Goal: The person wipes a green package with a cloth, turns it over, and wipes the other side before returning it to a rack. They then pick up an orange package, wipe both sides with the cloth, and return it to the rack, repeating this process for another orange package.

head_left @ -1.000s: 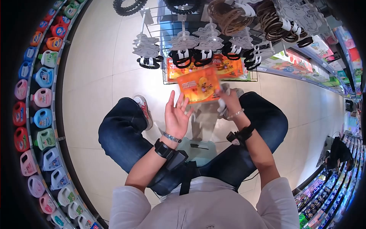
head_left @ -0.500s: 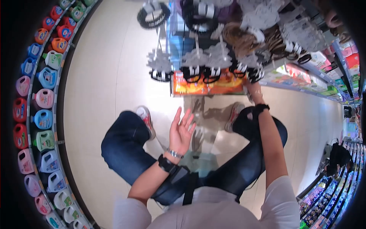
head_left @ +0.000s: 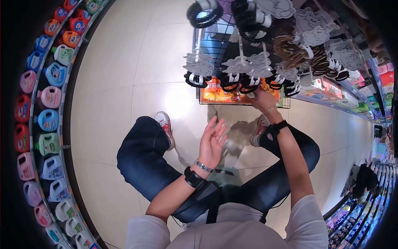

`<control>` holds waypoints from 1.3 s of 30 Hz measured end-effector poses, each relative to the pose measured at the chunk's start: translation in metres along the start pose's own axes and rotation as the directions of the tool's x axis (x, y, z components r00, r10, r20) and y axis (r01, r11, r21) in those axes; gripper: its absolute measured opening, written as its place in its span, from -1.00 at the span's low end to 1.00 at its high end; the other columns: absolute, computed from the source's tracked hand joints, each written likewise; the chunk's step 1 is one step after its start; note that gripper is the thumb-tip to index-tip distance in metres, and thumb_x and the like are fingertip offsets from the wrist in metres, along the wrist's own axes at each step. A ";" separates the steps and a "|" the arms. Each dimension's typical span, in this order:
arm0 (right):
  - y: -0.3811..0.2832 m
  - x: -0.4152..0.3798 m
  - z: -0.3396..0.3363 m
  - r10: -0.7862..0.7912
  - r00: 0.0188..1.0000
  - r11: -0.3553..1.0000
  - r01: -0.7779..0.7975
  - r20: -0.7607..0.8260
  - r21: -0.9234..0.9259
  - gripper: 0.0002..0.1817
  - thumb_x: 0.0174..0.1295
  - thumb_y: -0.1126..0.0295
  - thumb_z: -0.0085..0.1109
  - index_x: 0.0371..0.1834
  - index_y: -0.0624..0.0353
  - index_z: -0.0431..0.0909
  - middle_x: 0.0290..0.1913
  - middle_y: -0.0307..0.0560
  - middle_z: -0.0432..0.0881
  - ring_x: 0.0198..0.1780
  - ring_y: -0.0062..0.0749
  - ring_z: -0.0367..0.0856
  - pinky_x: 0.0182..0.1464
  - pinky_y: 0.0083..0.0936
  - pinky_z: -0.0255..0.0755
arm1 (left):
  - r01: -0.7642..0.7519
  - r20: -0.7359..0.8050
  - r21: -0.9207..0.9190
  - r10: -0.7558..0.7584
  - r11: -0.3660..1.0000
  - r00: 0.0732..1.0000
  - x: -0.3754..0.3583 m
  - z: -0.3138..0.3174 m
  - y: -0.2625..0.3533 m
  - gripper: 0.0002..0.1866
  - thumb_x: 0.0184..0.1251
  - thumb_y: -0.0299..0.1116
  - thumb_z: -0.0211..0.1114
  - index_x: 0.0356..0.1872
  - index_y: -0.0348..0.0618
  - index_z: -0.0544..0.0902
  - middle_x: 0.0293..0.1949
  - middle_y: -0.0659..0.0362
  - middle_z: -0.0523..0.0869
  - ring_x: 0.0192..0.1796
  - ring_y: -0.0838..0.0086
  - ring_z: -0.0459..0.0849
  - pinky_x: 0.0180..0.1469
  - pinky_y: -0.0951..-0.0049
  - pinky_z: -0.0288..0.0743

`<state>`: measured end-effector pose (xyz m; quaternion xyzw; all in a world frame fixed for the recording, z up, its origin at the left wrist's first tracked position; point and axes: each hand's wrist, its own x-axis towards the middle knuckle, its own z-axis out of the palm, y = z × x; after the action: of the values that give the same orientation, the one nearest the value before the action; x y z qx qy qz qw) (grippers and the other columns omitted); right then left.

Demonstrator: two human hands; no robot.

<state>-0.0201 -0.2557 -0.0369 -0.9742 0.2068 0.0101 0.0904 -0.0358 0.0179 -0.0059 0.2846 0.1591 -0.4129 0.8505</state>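
My left hand (head_left: 211,143) is held palm up above the floor between my knees, its fingers loosely spread and nothing in it. My right hand (head_left: 265,101) reaches to the front of the wire rack's bottom level, over the orange packets (head_left: 219,92). Its fingertips are partly hidden against the packets, so a grip on one cannot be made out. Just above that hand hang black hair ties (head_left: 250,84) on grey cards (head_left: 250,63), on the rack's hooks.
Brown hair ties (head_left: 292,50) hang higher on the wire rack (head_left: 213,39). Shelves of detergent bottles (head_left: 49,120) curve along the left. Packaged goods (head_left: 327,91) fill shelves at right. A person in dark clothing (head_left: 365,180) is farther off on the right.
My right hand has moved left along the rack's front, from its right corner to over the orange packets. The view has shifted, so the rack appears farther right. My left hand stays open.
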 end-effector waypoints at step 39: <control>-0.065 -0.059 -0.031 -0.530 0.830 0.826 0.551 -0.174 0.114 -0.59 -0.08 0.25 0.28 -0.11 0.04 0.49 -0.18 -0.14 0.61 -0.20 -0.25 0.60 -0.23 -0.37 0.47 | 0.088 -0.127 0.217 -0.061 0.972 0.990 0.013 -0.014 0.014 -0.55 0.35 -0.18 0.01 0.23 0.00 0.24 0.11 0.14 0.44 0.08 0.40 0.45 0.11 0.35 0.33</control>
<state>-0.0484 -0.1796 0.0076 -0.9807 -0.0723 -0.0982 0.1531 -0.0168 0.0259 -0.0189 0.3957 0.1734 -0.4420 0.7861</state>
